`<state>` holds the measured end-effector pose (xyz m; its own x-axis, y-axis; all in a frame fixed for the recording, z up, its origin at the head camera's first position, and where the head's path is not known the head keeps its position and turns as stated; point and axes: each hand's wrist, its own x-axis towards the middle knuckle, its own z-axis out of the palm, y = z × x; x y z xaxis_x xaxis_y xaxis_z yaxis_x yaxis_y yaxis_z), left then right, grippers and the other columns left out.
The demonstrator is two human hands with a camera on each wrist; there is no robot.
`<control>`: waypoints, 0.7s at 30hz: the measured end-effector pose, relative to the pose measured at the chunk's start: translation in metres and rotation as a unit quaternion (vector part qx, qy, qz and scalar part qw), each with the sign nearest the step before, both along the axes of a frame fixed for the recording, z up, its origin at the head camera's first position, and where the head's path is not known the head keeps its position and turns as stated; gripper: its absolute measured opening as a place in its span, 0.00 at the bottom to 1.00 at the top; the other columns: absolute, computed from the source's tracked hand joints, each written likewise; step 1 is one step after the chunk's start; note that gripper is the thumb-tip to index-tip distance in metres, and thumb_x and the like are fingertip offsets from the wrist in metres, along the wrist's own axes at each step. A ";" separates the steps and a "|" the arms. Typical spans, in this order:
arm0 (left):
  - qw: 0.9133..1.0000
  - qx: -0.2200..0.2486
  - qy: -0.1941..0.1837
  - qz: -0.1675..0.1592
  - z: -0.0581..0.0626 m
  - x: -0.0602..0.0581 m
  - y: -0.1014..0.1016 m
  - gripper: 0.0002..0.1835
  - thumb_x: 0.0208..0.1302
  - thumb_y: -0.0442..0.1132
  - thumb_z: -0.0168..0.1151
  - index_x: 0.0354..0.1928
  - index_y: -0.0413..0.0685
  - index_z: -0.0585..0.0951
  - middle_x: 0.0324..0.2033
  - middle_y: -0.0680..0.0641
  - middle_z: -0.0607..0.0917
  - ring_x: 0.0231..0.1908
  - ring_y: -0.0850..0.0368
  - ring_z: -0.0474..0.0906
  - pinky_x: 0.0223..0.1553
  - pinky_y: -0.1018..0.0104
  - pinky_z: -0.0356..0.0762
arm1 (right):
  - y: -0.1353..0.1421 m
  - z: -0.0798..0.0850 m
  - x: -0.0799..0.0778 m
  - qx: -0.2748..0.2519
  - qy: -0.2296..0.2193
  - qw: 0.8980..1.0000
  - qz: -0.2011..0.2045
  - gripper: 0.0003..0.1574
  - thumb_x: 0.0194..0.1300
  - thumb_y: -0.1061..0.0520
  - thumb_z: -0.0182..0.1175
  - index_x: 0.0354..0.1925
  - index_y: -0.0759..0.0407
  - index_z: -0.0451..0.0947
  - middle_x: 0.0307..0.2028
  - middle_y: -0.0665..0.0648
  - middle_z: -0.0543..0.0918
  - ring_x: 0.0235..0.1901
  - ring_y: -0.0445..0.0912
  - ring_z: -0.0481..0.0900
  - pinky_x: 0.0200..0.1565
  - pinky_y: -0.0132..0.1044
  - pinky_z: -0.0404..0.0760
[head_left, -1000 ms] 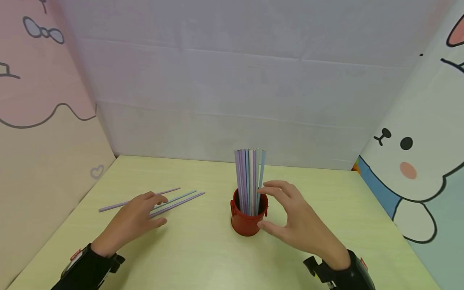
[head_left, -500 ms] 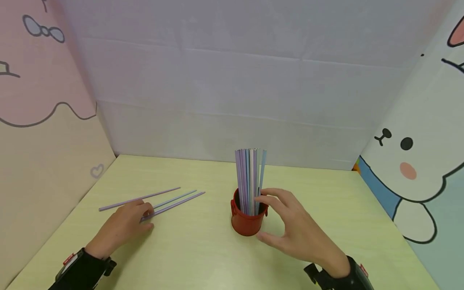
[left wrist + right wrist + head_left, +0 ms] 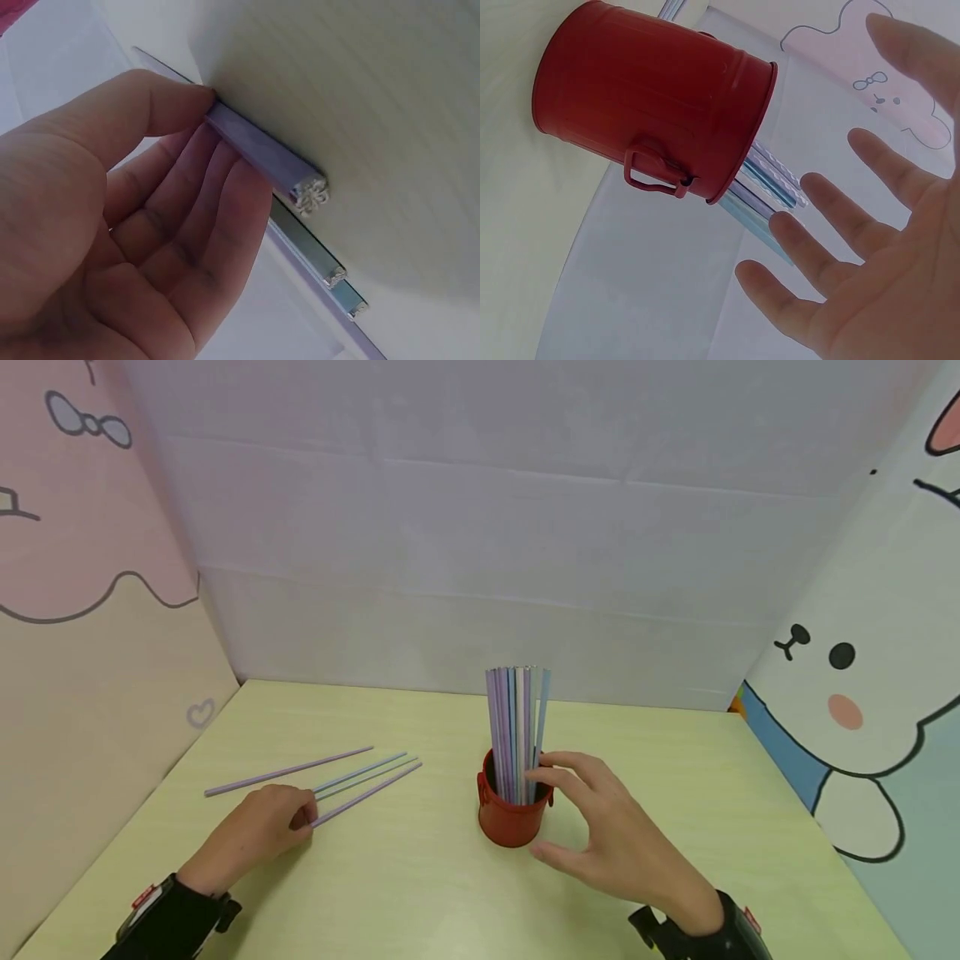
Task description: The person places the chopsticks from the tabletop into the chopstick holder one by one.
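My left hand (image 3: 258,828) pinches a thin purple stick (image 3: 367,795) near its near end, thumb against fingers. In the left wrist view the same purple stick (image 3: 259,146) has a crinkled whitish end. Just beyond it lie a light blue stick (image 3: 362,771) and a pale greenish stick (image 3: 375,779), with another purple stick (image 3: 288,770) farther left. My right hand (image 3: 600,827), fingers spread and slightly bent, is beside a small red bucket (image 3: 507,827). Several pastel sticks (image 3: 513,718) stand upright in the bucket. The right wrist view has the right hand (image 3: 885,262) holding nothing.
The pale wooden-looking table (image 3: 420,893) meets a grey-white sheet (image 3: 480,543) at the back. Printed cartoon panels flank it, a pinkish one (image 3: 90,693) at left and a rabbit one (image 3: 885,610) at right. The bucket has a small wire handle loop (image 3: 656,176).
My left hand has drawn back toward me, taken hold of the nearest purple stick and shifted it slightly away from the others. My right hand has lowered slightly beside the bucket.
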<state>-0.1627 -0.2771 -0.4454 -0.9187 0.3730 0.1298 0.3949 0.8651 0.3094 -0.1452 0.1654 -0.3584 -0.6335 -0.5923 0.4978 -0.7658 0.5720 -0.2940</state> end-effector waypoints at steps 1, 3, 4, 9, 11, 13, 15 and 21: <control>1.000 -0.001 -0.004 -0.004 0.000 0.000 0.000 0.10 0.51 0.32 0.68 0.27 0.57 0.78 0.22 0.63 0.73 0.24 0.68 0.67 0.26 0.68 0.72 | 0.000 0.000 0.000 -0.001 0.000 1.000 0.001 0.46 0.47 0.48 0.73 0.63 0.38 0.65 0.63 0.44 0.63 0.62 0.43 0.60 0.56 0.48 0.72; 1.000 0.002 -0.014 -0.014 0.002 0.002 0.000 0.10 0.51 0.32 0.68 0.28 0.57 0.78 0.23 0.64 0.74 0.25 0.68 0.68 0.27 0.68 0.73 | 0.000 0.000 0.000 -0.001 0.001 1.000 0.002 0.46 0.47 0.48 0.73 0.63 0.37 0.65 0.63 0.43 0.63 0.62 0.43 0.60 0.56 0.48 0.72; 1.000 0.005 -0.020 -0.020 0.003 0.003 0.000 0.10 0.50 0.32 0.67 0.28 0.58 0.78 0.23 0.64 0.74 0.25 0.69 0.68 0.27 0.68 0.73 | -0.001 0.000 0.000 0.000 0.002 1.000 0.003 0.46 0.47 0.48 0.73 0.63 0.37 0.64 0.63 0.43 0.63 0.62 0.43 0.60 0.56 0.48 0.72; 0.996 0.018 -0.037 -0.074 0.017 0.010 0.008 0.12 0.50 0.33 0.67 0.29 0.61 0.77 0.23 0.65 0.73 0.26 0.68 0.68 0.28 0.69 0.72 | -0.001 0.001 0.001 0.003 0.003 1.000 0.001 0.46 0.48 0.48 0.73 0.64 0.37 0.64 0.64 0.43 0.63 0.63 0.42 0.60 0.56 0.47 0.72; 0.993 0.024 -0.045 -0.102 0.024 0.014 0.014 0.12 0.51 0.33 0.67 0.29 0.62 0.77 0.22 0.66 0.72 0.25 0.68 0.68 0.28 0.70 0.71 | -0.002 0.001 0.002 0.005 0.002 1.000 0.001 0.45 0.48 0.48 0.72 0.63 0.37 0.64 0.63 0.42 0.63 0.63 0.42 0.59 0.56 0.47 0.72; 0.990 0.031 -0.047 -0.129 0.031 0.019 0.022 0.12 0.51 0.34 0.68 0.28 0.63 0.77 0.22 0.66 0.72 0.25 0.69 0.68 0.27 0.71 0.72 | -0.003 0.002 0.003 0.006 0.000 1.000 0.004 0.45 0.48 0.48 0.72 0.63 0.38 0.65 0.64 0.43 0.63 0.63 0.42 0.59 0.56 0.46 0.72; 0.987 0.036 -0.047 -0.150 0.038 0.022 0.031 0.12 0.51 0.33 0.67 0.28 0.63 0.77 0.22 0.67 0.72 0.25 0.69 0.69 0.26 0.72 0.72 | -0.006 0.001 0.004 0.006 0.001 1.000 0.008 0.45 0.47 0.48 0.72 0.63 0.40 0.66 0.64 0.43 0.63 0.63 0.42 0.59 0.56 0.46 0.73; 0.981 0.043 -0.053 -0.184 0.058 0.027 0.070 0.11 0.52 0.34 0.65 0.28 0.63 0.78 0.23 0.66 0.72 0.25 0.69 0.69 0.27 0.73 0.72 | -0.018 -0.003 0.010 0.011 0.011 1.000 0.023 0.44 0.46 0.48 0.73 0.61 0.42 0.69 0.62 0.43 0.64 0.62 0.42 0.61 0.56 0.44 0.73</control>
